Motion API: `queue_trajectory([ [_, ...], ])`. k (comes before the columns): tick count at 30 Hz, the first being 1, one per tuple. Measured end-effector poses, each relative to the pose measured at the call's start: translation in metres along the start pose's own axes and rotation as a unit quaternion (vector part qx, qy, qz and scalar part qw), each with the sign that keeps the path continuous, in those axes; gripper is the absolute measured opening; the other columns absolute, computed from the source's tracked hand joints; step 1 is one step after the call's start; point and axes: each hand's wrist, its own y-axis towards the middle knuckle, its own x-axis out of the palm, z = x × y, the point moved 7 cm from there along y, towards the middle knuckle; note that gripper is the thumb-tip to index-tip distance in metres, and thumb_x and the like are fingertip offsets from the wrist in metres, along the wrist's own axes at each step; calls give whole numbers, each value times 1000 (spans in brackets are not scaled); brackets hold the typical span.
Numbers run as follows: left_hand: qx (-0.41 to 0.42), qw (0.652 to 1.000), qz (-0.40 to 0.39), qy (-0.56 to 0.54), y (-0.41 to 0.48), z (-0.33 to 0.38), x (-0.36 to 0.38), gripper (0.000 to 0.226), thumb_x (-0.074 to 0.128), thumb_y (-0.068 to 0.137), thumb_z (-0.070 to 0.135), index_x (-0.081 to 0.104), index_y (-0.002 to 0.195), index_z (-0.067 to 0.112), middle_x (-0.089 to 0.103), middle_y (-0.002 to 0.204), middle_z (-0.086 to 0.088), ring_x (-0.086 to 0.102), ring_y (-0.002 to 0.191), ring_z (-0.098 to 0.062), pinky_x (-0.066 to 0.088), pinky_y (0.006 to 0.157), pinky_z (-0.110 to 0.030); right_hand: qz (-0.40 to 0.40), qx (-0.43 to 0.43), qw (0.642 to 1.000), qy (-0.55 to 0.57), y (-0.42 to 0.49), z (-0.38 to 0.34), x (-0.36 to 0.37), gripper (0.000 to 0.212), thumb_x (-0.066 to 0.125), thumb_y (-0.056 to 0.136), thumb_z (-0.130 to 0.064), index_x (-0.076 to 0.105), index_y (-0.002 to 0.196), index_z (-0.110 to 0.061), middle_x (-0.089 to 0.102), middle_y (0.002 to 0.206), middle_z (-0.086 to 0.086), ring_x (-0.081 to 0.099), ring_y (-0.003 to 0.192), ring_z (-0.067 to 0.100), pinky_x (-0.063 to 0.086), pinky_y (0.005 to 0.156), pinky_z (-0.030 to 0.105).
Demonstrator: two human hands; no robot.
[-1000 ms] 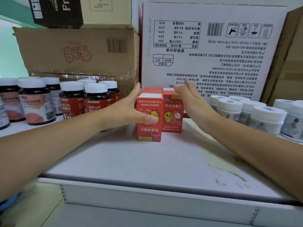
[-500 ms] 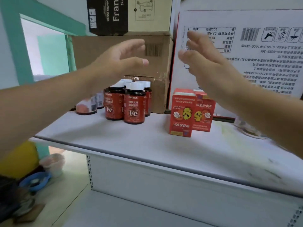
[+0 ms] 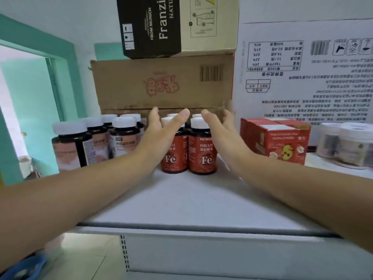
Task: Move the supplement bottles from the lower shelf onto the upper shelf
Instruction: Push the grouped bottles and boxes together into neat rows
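A cluster of dark bottles with red "Fe" labels and white caps (image 3: 202,152) stands on the white upper shelf (image 3: 191,203), near the back. My left hand (image 3: 161,134) lies flat against the cluster's left side, fingers straight and pointing back. My right hand (image 3: 222,134) is flat on the cluster's right side, fingers apart. Both palms face inward and bracket the bottles; neither hand closes around one. The rear bottles are partly hidden by my hands.
Dark bottles with pink labels (image 3: 70,146) stand to the left. Red cartons (image 3: 276,140) and white-capped jars (image 3: 349,144) stand to the right. Stacked cardboard boxes (image 3: 165,83) and a white box (image 3: 306,73) fill the back. A lower shelf (image 3: 90,263) shows below.
My hands left the red cartons, lifted, swung left and came down on either side of the red Fe bottles. The view turned left with them.
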Motion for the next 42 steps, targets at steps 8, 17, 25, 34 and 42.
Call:
queue_trajectory([
  [8, -41, 992, -50, -109, 17, -26, 2, 100, 68, 66, 75, 40, 145, 20, 59, 135, 4, 58, 121, -17, 43, 105, -44, -67, 16, 998, -13, 10, 25, 7, 82, 62, 74, -63, 28, 145, -38, 56, 132, -15, 56, 119, 7, 44, 104, 38],
  [17, -73, 965, -166, -190, 12, -38, 15, 80, 78, 71, 53, 48, 140, 25, 65, 130, -6, 62, 120, -26, 42, 107, -52, -109, -9, 994, 29, 11, 30, 9, 52, 60, 90, -49, 43, 137, -36, 62, 126, -13, 60, 114, 3, 49, 100, 35],
  [25, -91, 965, -157, -188, 8, -39, 15, 78, 77, 72, 49, 45, 140, 27, 67, 127, -3, 65, 115, -22, 45, 104, -49, -98, -36, 994, 34, 15, 30, 7, 46, 59, 91, -45, 43, 133, -37, 62, 121, -14, 60, 111, 1, 49, 93, 25],
  [34, -90, 972, -137, -166, 7, -39, 14, 85, 77, 68, 53, 43, 141, 28, 69, 124, 1, 68, 110, -18, 48, 101, -46, -82, -30, 995, 48, 18, 32, 6, 51, 62, 90, -42, 43, 136, -31, 63, 121, -9, 61, 111, 5, 50, 95, 29],
  [42, -76, 985, -110, -113, 9, -39, 13, 89, 73, 66, 60, 39, 142, 28, 68, 120, 4, 69, 106, -11, 50, 99, -41, -74, -16, 996, 47, 18, 34, 7, 50, 64, 88, -44, 45, 133, -31, 63, 122, -9, 60, 113, 7, 48, 101, 38],
])
